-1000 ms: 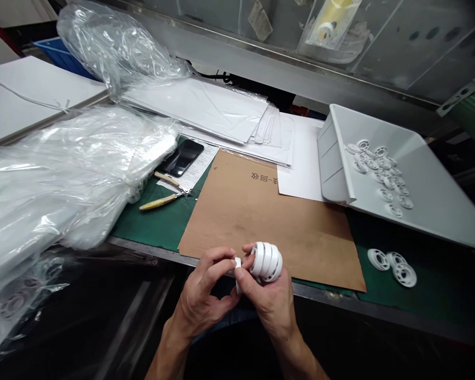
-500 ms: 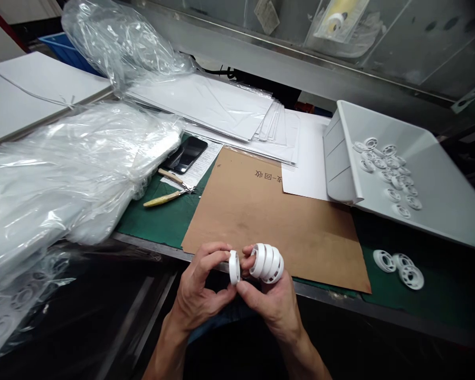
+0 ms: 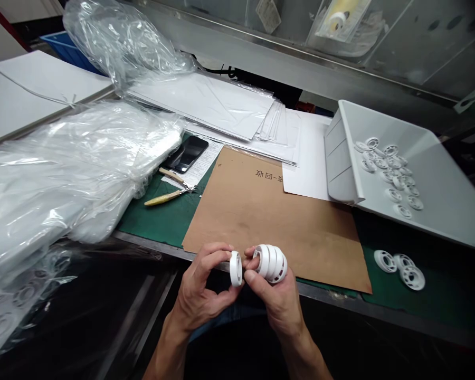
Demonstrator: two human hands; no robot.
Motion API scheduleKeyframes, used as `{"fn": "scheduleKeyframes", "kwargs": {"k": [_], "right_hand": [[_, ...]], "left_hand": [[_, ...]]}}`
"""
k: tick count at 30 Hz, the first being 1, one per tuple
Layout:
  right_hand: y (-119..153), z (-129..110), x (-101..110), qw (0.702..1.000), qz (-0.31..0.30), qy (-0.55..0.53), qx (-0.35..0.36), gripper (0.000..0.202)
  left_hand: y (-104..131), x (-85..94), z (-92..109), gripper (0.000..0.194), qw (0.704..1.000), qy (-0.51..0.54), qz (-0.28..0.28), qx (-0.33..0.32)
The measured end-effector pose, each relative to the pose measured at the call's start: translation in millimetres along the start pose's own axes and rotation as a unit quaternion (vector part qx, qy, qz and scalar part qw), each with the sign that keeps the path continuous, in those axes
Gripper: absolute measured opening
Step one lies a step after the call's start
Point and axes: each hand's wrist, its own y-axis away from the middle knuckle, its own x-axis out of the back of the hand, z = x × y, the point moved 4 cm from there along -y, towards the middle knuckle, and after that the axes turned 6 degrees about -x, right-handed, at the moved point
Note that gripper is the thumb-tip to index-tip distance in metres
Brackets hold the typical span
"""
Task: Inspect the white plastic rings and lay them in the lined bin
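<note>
My left hand (image 3: 201,285) pinches a single white ring (image 3: 236,268) between thumb and fingertips, its rim turned edge-on. Close on its right, my right hand (image 3: 279,301) holds a row of several white rings (image 3: 271,263), with fingers reaching into the row's near opening. A narrow gap separates the single ring from that row. Both hands are over the front edge of a brown cardboard sheet (image 3: 269,221). On the green mat to the right lie three loose white rings (image 3: 412,277), touching each other.
A grey tray (image 3: 451,184) at the right holds several white rings. Wooden-handled pliers (image 3: 164,198) and a black phone (image 3: 187,154) lie left of the cardboard. Plastic bags (image 3: 63,163) cover the left side. White sheets (image 3: 217,105) are stacked behind.
My right thumb has drawn back from the single ring, and the row of rings has shifted slightly right. The single ring has turned a little, showing more of its opening.
</note>
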Motion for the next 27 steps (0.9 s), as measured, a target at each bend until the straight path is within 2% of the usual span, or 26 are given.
{"fn": "scheduleKeyframes", "kwargs": {"k": [6,15,27], "right_hand": [[1.5,7.3,2.9,0.997,0.007,-0.073,0.000,0.019],[3.1,9.5,9.8,0.995,0.051,-0.073,0.034,0.019],[2.1,-8.1,-7.7,0.997,0.065,-0.035,0.022,0.024]], "left_hand": [[0.0,-0.2,1.0,0.052,1.000,0.000,-0.002,-0.001],[-0.5,-0.9,3.6,0.053,1.000,0.009,-0.004,-0.021],[0.7,-7.7,6.6,0.052,0.996,0.035,-0.043,-0.076]]}}
